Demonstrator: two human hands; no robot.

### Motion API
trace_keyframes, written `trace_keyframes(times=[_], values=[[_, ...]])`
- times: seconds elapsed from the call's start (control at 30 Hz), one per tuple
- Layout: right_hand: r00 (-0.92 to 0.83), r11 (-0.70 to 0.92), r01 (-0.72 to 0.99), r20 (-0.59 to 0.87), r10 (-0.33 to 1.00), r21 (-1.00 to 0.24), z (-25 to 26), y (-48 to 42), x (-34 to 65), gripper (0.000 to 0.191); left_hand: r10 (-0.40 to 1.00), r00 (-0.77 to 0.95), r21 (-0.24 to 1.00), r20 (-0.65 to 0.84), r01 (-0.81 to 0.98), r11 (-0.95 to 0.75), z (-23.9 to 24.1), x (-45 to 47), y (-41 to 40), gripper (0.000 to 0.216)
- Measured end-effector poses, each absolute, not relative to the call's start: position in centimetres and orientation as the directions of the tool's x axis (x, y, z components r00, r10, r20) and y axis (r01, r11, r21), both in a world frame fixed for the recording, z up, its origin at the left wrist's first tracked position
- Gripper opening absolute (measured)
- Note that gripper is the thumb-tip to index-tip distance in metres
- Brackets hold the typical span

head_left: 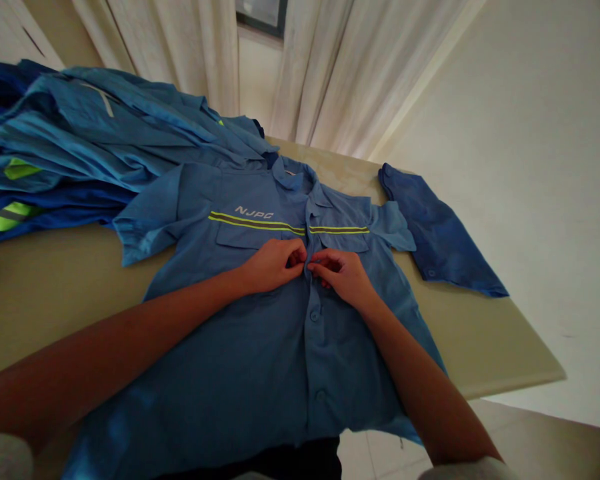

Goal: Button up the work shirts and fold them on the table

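The surface is a pale, olive-toned tabletop that runs out on every side of the two grips and ends in a rounded corner far off to the right of them. On it, spread flat and front-up, lies the blue work shirt; the grips sit at its middle, its collar lies beyond them, its hem hangs over the near edge below them, and its short sleeves reach out to either side. A yellow-green stripe crosses the chest just beyond the grips, with white lettering above it on the left.

Well to the left of the grips and farther back rests a pile of blue garments with bright green patches. To the right of the grips, apart from the shirt's sleeve, lies a darker blue folded cloth. Pale curtains hang beyond the surface.

The left hand and right hand meet at the button placket, fingertips nearly touching. Each grip is pressed together, pinching the shirt's front edge; the button between them is hidden by the fingers. Further buttons show on the placket nearer than the grips.
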State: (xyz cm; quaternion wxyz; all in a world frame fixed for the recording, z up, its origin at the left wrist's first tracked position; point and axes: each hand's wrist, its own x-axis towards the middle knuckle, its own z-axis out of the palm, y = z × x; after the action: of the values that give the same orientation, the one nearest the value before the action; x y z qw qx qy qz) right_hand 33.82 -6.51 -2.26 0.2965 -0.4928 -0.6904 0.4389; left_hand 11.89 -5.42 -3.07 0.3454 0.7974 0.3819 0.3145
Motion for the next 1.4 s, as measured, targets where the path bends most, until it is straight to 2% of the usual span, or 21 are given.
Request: trace_keyframes(times=[0.13,0.23,0.3,0.4,0.63,0.83,0.97,1.07,1.2,1.3,1.4], values=[[-0.374,0.246,0.498,0.05,0.926,-0.832,-2.0,-6.3,34.1,0.024,0.825,0.5,0.806,0.264,0.355,-0.473,-3.0,11.9,-5.5,0.018],[-0.376,0.318,0.539,0.116,0.92,-0.78,-1.9,-6.4,34.0,0.02,0.832,0.486,0.817,0.266,0.344,-0.462,-2.8,12.0,-5.6,0.015],[-0.373,0.361,0.57,0.159,0.914,-0.738,-1.9,-6.4,33.7,0.015,0.849,0.474,0.844,0.233,0.336,-0.419,-2.6,12.2,-5.7,0.01],[-0.372,0.387,0.593,0.185,0.909,-0.706,-1.9,-6.6,33.4,0.009,0.876,0.453,0.884,0.164,0.327,-0.334,-2.5,12.4,-5.8,0.017],[-0.369,0.36,0.566,0.162,0.915,-0.742,-1.8,-6.5,33.4,0.016,0.88,0.461,0.919,0.118,0.285,-0.273,-2.7,12.4,-5.1,0.018],[-0.382,0.338,0.551,0.129,0.915,-0.763,-1.4,-6.6,33.6,0.013,0.879,0.457,0.907,0.133,0.3,-0.294,-2.6,12.3,-5.1,0.026],[-0.412,0.328,0.542,0.096,0.906,-0.774,-1.1,-6.7,33.7,0.013,0.889,0.436,0.871,0.137,0.375,-0.318,-2.2,12.5,-5.4,0.021],[-0.434,0.394,0.572,0.142,0.889,-0.72,-1.2,-6.8,33.6,0.011,0.903,0.412,0.82,0.126,0.468,-0.328,-1.8,12.5,-5.5,0.014],[-0.448,0.468,0.609,0.209,0.869,-0.64,-1.6,-6.9,33.3,0.008,0.929,0.369,0.869,-0.031,0.468,-0.157,-1.8,12.7,-5.6,0.016],[-0.446,0.501,0.61,0.256,0.858,-0.614,-1.6,-7.0,33.1,0.006,0.924,0.34,0.949,-0.174,0.31,0.064,-1.9,13.0,-5.8,0.019],[-0.439,0.515,0.613,0.283,0.853,-0.6,-1.4,-7.2,33.0,0.005,0.925,0.309,0.968,-0.221,0.186,0.169,-1.9,13.4,-5.9,0.021]])
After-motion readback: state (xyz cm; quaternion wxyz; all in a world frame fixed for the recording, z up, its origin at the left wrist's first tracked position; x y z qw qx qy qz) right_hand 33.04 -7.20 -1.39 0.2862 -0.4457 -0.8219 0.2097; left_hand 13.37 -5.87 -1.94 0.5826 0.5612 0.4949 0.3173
